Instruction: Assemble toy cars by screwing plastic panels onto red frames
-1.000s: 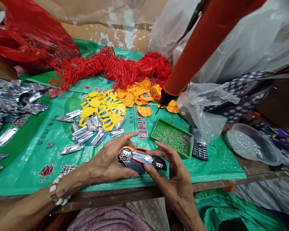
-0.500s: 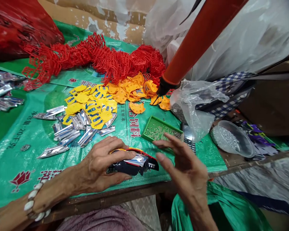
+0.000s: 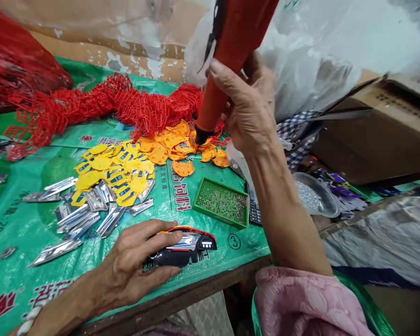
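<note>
My left hand [image 3: 133, 266] rests on the green sheet near the table's front edge, fingers closed round a toy car body [image 3: 182, 247] with a black underside, a silver side piece and a red-orange top. My right hand [image 3: 250, 105] is raised above the table, fingers wrapped round a hanging orange electric screwdriver [image 3: 227, 51]. The screwdriver's black tip [image 3: 201, 137] hangs over the orange parts. A green tray of small screws [image 3: 221, 201] lies just right of the car.
Piles of orange parts [image 3: 171, 142], yellow parts [image 3: 115, 168], silver trim pieces [image 3: 87, 212] and red plastic frames [image 3: 126, 102] cover the green sheet [image 3: 28, 224]. A phone [image 3: 255, 212], a clear bowl of screws [image 3: 311, 193] and plastic bags [image 3: 318, 51] sit at right. A cardboard box [image 3: 381, 126] stands far right.
My right hand let go of the car, rose and took hold of the hanging screwdriver. My left hand stayed on the car, which now lies lower on the sheet.
</note>
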A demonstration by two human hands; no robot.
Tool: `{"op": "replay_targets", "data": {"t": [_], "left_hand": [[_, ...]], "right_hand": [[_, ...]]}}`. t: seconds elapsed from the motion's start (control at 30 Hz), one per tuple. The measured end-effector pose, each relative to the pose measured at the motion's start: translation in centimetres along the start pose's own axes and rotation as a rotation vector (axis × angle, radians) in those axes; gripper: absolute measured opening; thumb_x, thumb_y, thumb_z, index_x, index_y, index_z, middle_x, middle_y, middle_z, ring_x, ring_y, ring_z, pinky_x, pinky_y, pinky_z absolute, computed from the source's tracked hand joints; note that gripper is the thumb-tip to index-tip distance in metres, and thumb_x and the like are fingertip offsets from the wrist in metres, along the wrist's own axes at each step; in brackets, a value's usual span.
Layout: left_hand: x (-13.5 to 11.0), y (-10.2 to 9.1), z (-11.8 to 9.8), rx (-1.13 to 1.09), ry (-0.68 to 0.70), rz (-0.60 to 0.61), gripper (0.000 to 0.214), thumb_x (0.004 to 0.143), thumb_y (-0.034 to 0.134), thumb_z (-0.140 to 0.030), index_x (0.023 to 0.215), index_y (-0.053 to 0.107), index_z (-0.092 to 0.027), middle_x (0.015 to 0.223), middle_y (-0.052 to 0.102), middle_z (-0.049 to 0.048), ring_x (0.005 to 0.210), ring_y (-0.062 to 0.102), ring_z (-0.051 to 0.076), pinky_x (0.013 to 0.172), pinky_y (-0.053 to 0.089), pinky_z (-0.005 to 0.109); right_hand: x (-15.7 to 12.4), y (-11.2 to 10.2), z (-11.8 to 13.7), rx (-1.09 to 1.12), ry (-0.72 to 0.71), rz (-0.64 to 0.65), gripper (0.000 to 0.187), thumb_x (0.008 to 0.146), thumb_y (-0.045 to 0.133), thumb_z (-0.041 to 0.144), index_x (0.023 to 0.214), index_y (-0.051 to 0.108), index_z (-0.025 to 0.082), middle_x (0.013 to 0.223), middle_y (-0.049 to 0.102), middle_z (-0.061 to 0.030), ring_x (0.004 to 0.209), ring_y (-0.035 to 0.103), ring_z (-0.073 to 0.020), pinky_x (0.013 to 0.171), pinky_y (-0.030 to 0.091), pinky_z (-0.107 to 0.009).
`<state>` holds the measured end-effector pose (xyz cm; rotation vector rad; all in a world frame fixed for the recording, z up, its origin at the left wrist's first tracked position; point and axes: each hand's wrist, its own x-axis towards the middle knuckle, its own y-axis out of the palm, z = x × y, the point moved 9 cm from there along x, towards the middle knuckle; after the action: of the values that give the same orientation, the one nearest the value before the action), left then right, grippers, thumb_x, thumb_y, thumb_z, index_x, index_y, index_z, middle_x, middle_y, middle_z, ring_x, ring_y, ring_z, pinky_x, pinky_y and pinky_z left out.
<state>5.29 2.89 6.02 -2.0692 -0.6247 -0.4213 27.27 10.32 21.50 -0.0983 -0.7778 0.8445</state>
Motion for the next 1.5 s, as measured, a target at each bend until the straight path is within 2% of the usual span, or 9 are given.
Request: {"op": "replay_targets", "data": {"t": [0.13, 0.27, 0.33, 0.47, 0.6, 0.73, 0.9, 1.17, 1.5], "left_hand": [[-0.5, 0.2, 0.4, 0.045, -0.041, 0.015, 0.038, 0.098, 0.061, -0.037, 0.133, 0.057, -0.024, 0.126, 0.069, 0.0099, 0.111, 0.068, 0.022, 0.093, 0.058, 0.033], [-0.5, 0.2, 0.5, 0.056, -0.05, 0.023, 0.04, 0.096, 0.064, -0.036, 0.133, 0.056, -0.024, 0.126, 0.069, 0.009, 0.111, 0.069, 0.022, 0.094, 0.059, 0.033], [-0.3, 0.1, 0.4, 0.07, -0.033, 0.025, 0.041, 0.094, 0.067, -0.033, 0.132, 0.057, -0.024, 0.126, 0.069, 0.009, 0.11, 0.07, 0.022, 0.093, 0.06, 0.032], [0.2, 0.1, 0.4, 0.069, -0.049, 0.007, 0.039, 0.093, 0.068, -0.036, 0.13, 0.059, -0.023, 0.123, 0.071, 0.009, 0.107, 0.071, 0.022, 0.091, 0.061, 0.032], [0.3, -0.3, 0.4, 0.037, -0.055, -0.027, 0.037, 0.095, 0.065, -0.035, 0.13, 0.059, -0.024, 0.124, 0.07, 0.0088, 0.107, 0.071, 0.021, 0.089, 0.061, 0.031], [-0.1, 0.2, 0.2, 0.089, -0.046, 0.035, 0.041, 0.094, 0.066, -0.036, 0.133, 0.058, -0.027, 0.128, 0.07, 0.0074, 0.11, 0.071, 0.023, 0.094, 0.059, 0.031], [-0.9, 0.3, 0.8, 0.073, -0.141, -0.053, 0.039, 0.096, 0.059, -0.045, 0.134, 0.059, -0.032, 0.126, 0.071, 0.0064, 0.112, 0.069, 0.026, 0.096, 0.059, 0.038], [-1.0, 0.4, 0.5, 0.102, -0.147, -0.047, 0.042, 0.097, 0.059, -0.045, 0.137, 0.056, -0.033, 0.129, 0.069, 0.0059, 0.113, 0.068, 0.026, 0.097, 0.058, 0.039], [-1.0, 0.4, 0.4, 0.138, -0.169, -0.045, 0.036, 0.102, 0.051, -0.049, 0.133, 0.058, -0.031, 0.128, 0.068, 0.0028, 0.118, 0.065, 0.02, 0.104, 0.053, 0.033]], "right_hand": [[-0.7, -0.6, 1.7, 0.109, -0.07, -0.034, 0.027, 0.087, 0.071, 0.019, 0.11, 0.058, 0.026, 0.116, 0.07, 0.0033, 0.113, 0.067, -0.0123, 0.095, 0.058, -0.026], [-2.9, -2.0, 2.7, 0.15, -0.062, 0.01, 0.009, 0.092, 0.064, 0.025, 0.1, 0.063, 0.027, 0.114, 0.071, -0.0001, 0.101, 0.07, -0.0188, 0.082, 0.062, -0.034], [-3.8, -2.2, 1.8, 0.283, 0.032, 0.065, 0.004, 0.089, 0.066, 0.028, 0.091, 0.063, 0.025, 0.094, 0.072, -0.0005, 0.079, 0.071, -0.019, 0.067, 0.062, -0.035], [-5.6, -2.4, -1.5, 0.388, 0.184, 0.011, 0.026, 0.076, 0.078, 0.045, 0.081, 0.06, 0.028, 0.061, 0.06, 0.0033, 0.051, 0.057, -0.0161, 0.048, 0.053, -0.036], [-7.0, -3.5, -3.7, 0.205, 0.128, -0.166, 0.046, 0.063, 0.085, 0.058, 0.088, 0.062, 0.027, 0.068, 0.06, 0.0026, 0.054, 0.058, -0.0167, 0.049, 0.051, -0.037], [-7.6, -4.6, -4.6, 0.209, 0.078, -0.245, 0.036, 0.07, 0.083, 0.042, 0.095, 0.064, 0.025, 0.067, 0.062, 0.0036, 0.055, 0.062, -0.0173, 0.054, 0.054, -0.037], [-7.9, -4.9, -5.0, 0.142, 0.049, -0.239, 0.03, 0.078, 0.078, 0.041, 0.099, 0.065, 0.024, 0.063, 0.062, 0.0046, 0.052, 0.062, -0.0176, 0.056, 0.055, -0.036], [-8.2, -4.6, -5.9, 0.154, 0.079, -0.245, 0.033, 0.078, 0.076, 0.041, 0.105, 0.067, 0.024, 0.065, 0.061, 0.0036, 0.054, 0.062, -0.0169, 0.059, 0.056, -0.037], [-8.0, -4.9, -6.4, 0.229, 0.018, -0.326, 0.031, 0.071, 0.08, 0.037, 0.095, 0.066, 0.024, 0.056, 0.059, 0.0081, 0.044, 0.059, -0.0161, 0.048, 0.053, -0.034]]}}
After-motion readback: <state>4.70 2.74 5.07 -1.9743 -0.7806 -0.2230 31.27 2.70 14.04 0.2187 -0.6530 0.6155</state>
